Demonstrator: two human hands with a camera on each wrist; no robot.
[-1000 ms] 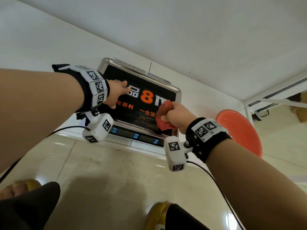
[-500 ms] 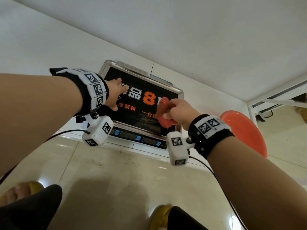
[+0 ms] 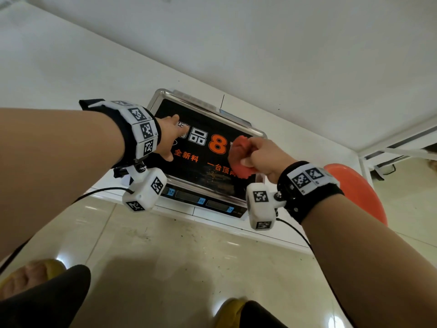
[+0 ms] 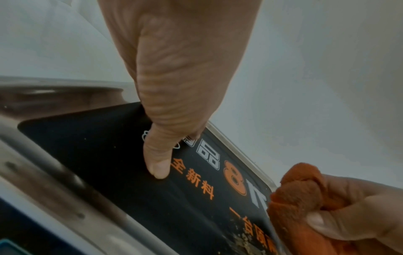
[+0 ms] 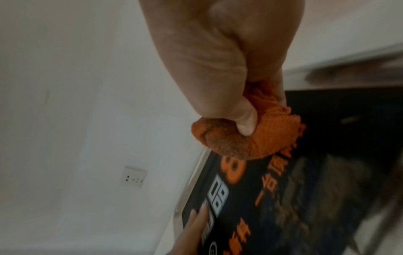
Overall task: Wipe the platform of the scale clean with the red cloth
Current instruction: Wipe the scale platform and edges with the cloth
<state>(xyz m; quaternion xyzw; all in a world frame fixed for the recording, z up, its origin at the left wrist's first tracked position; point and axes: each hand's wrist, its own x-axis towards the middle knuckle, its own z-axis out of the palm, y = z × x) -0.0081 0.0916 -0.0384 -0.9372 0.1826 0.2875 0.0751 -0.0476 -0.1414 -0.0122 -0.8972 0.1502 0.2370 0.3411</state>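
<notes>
The scale (image 3: 201,202) stands on a white ledge, its steel-rimmed platform (image 3: 203,166) covered by a black sheet with orange and white print. Brownish smears mark the platform's near right part (image 4: 242,241). My left hand (image 3: 169,138) lies flat on the platform's left side, fingers straight, thumb (image 4: 158,163) pressing the black surface. My right hand (image 3: 262,157) grips the bunched red cloth (image 3: 238,157) and holds it against the platform's right side, near the far rim. In the right wrist view the cloth (image 5: 250,138) bulges out below my thumb.
An orange round stool (image 3: 359,192) stands right of the scale. White walls rise behind it, with a wall socket (image 5: 133,176) on one. Glossy beige floor tiles (image 3: 189,268) spread in front, where my feet in yellow slippers (image 3: 30,273) stand.
My right hand has carried the red cloth from the platform's near right edge toward its far side. The left hand stays pressed on the platform's left side.
</notes>
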